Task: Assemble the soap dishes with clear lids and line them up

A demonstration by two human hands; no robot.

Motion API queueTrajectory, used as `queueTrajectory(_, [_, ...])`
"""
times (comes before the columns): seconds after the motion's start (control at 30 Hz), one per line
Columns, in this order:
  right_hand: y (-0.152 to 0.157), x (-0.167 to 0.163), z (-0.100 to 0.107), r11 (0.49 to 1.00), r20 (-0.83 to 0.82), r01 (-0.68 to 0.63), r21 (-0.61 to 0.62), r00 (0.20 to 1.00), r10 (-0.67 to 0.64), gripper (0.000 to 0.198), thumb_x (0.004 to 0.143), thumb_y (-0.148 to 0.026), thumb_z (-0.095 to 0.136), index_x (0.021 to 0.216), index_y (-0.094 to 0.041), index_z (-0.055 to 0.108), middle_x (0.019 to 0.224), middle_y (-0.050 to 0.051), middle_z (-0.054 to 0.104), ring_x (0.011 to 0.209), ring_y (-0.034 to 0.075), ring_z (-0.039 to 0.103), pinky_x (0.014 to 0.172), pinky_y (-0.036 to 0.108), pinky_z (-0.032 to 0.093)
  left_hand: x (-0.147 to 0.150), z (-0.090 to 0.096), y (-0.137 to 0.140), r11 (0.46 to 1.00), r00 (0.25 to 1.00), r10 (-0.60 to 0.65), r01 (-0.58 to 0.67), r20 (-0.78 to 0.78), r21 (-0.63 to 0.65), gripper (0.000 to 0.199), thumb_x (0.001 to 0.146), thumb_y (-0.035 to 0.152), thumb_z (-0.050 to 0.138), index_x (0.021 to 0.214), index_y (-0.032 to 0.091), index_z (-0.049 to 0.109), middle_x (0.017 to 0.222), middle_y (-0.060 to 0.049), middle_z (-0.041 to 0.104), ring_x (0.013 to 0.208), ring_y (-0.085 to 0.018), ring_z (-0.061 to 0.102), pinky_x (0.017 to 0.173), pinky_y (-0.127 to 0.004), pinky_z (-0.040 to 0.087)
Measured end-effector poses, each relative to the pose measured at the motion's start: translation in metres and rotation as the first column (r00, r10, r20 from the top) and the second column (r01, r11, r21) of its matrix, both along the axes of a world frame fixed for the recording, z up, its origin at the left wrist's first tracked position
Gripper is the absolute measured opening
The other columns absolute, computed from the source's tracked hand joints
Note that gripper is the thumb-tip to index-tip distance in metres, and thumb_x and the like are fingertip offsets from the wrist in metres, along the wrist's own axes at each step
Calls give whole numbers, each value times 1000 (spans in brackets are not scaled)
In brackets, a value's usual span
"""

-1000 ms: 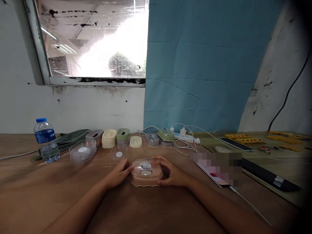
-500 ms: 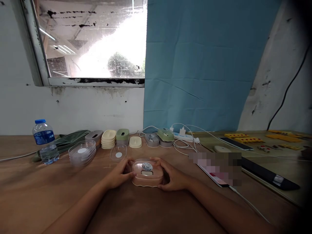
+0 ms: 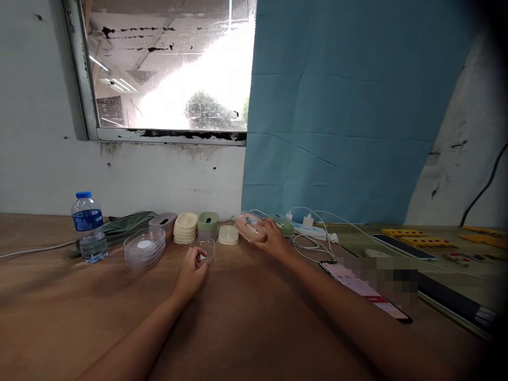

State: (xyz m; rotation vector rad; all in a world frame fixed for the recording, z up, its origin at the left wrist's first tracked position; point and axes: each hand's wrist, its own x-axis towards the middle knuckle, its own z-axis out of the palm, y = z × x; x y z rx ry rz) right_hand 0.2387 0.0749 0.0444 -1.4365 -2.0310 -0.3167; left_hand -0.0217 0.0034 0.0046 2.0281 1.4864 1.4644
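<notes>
My right hand (image 3: pixel 273 241) grips a pink box with a clear cover (image 3: pixel 251 227), tilted in front of the green-and-grey box (image 3: pixel 283 226) at the back. The grey box to its left is hidden behind the pink one. My left hand (image 3: pixel 191 272) is at the near edge of a clear plastic lid (image 3: pixel 209 245) with a white round label. Its fingers are curved, with thumb and forefinger apart around the label; the lid appears to lie on the table. A single cream lid (image 3: pixel 228 235) lies between the two hands, further back.
Left stand a water bottle (image 3: pixel 90 233), stacked clear lids (image 3: pixel 143 251), stacked cream pieces (image 3: pixel 186 227), a green-topped box (image 3: pixel 208 225), a grey box (image 3: pixel 163 222) and a dark green bag (image 3: pixel 127 226). Right are a power strip (image 3: pixel 313 230), white cables and a phone (image 3: pixel 365 291).
My right hand has carried the pink box away from me to the back row. My left hand has let go of it and moved left to the clear lid. The view has shifted slightly.
</notes>
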Motion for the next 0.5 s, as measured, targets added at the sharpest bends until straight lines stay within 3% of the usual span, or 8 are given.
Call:
queueTrajectory(0.13, [37,-16,10,980,-8,193,-51,981,-194,48,70,-34,59,111,-16,43,116,14,43,102,29,47,84,39,38,0,-1,1,1000,1000,1,-1,5,-8,8,68,16,47,76,19,47,70,2,41,62,-13,42,57,-24,34])
queueTrajectory(0.3, [60,-28,6,899,29,407,-164,913,-408,53,70,-35,60,114,-11,43,109,22,46,95,33,52,72,41,41,2,1,-1,1000,1000,17,-17,-22,-20,8,68,14,46,75,18,48,69,2,40,63,-13,42,58,-24,34])
queueTrajectory(0.4, [64,-34,11,871,85,462,-163,887,-455,54,71,-34,61,114,-7,43,107,25,47,98,37,51,74,45,40,1,0,0,999,999,32,-32,-29,-23,8,67,14,46,73,18,48,69,2,41,64,-13,43,58,-24,34])
queueTrajectory(0.5, [61,-46,17,893,170,438,-106,893,-417,55,72,-31,61,115,-2,43,115,29,42,109,40,41,82,52,34,1,-1,1,999,999,39,-40,-29,-25,8,66,14,45,73,18,48,69,1,41,66,-14,43,59,-25,34])
